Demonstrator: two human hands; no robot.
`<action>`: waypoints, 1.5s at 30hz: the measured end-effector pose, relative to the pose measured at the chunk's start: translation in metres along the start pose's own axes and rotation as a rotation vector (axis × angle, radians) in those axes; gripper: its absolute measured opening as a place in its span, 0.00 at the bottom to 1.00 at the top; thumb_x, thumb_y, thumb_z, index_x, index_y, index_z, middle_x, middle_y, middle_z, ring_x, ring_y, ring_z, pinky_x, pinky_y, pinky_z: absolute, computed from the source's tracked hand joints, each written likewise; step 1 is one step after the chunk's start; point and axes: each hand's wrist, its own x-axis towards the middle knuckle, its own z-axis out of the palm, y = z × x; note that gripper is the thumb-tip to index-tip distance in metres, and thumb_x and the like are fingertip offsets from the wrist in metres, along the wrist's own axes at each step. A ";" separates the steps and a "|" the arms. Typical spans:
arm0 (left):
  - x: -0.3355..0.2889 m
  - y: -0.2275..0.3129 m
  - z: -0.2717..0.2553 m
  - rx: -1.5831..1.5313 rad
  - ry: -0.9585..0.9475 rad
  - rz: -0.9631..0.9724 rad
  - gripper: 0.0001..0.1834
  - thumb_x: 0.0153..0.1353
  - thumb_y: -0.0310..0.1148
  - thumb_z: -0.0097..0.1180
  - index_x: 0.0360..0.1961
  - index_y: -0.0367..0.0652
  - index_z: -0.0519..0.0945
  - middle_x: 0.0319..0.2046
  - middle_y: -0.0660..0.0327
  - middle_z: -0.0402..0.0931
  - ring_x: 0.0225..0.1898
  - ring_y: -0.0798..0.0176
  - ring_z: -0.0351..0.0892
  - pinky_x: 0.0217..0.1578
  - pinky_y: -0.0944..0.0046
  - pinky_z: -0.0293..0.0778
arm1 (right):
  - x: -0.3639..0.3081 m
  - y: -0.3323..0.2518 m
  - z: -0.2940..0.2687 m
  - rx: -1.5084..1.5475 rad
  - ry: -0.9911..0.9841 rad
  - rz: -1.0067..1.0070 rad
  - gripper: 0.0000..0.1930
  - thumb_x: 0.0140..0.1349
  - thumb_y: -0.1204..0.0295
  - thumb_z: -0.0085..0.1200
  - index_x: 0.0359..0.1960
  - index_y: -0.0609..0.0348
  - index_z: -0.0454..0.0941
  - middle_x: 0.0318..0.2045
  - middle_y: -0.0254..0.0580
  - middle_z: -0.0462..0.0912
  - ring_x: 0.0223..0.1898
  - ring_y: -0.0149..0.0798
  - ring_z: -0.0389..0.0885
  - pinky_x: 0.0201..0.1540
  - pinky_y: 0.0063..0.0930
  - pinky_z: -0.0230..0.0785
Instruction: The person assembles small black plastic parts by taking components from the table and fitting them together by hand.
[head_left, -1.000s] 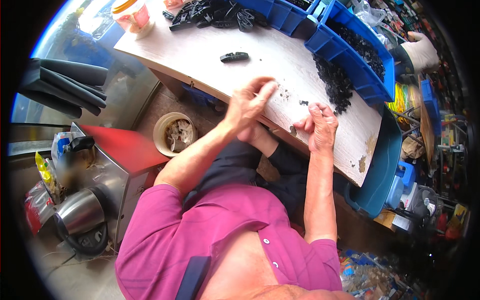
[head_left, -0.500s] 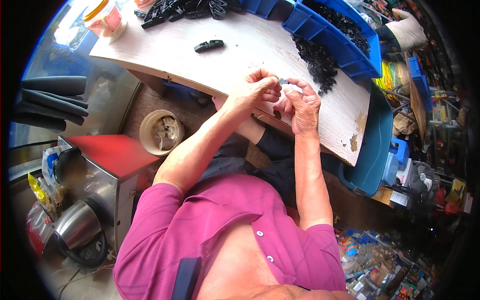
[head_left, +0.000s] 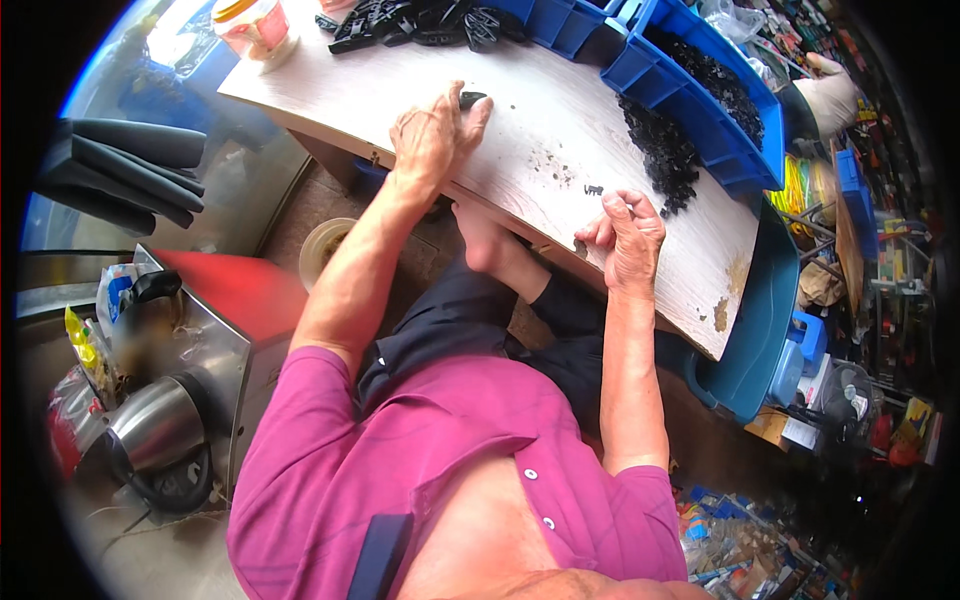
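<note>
My left hand (head_left: pixel 430 140) is at the table's near left part, thumb and fingers closed round a black elongated plastic part (head_left: pixel 472 99) that is mostly hidden by them. Farther right, my right hand (head_left: pixel 634 240) is over the table's near edge with its fingers curled in and the thumb against the index finger. Anything inside those fingers is too small or hidden to make out. A small dark toothed clip (head_left: pixel 594 190) shows against the pale tabletop (head_left: pixel 530 130), just beyond the right fingertips.
Several black plastic parts (head_left: pixel 430 22) lie heaped at the far left beside a tub (head_left: pixel 250 30). Loose small black pieces (head_left: pixel 660 155) spill along a blue bin (head_left: pixel 690 110). A teal bin (head_left: pixel 752 330) stands off the table's right end; a pail (head_left: pixel 318 250) is below at left.
My hands have parted. The left moved left and away from me onto the black part; the right stayed near, slightly lower and farther right. The small clip is no longer between both hands.
</note>
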 end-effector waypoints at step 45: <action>-0.067 0.100 0.025 -1.417 -0.825 -0.233 0.15 0.62 0.33 0.60 0.48 0.39 0.76 0.29 0.64 0.78 0.26 0.73 0.77 0.26 0.72 0.76 | -0.003 -0.011 -0.011 0.204 0.013 0.041 0.06 0.58 0.75 0.63 0.36 0.59 0.79 0.22 0.38 0.82 0.18 0.25 0.75 0.23 0.20 0.72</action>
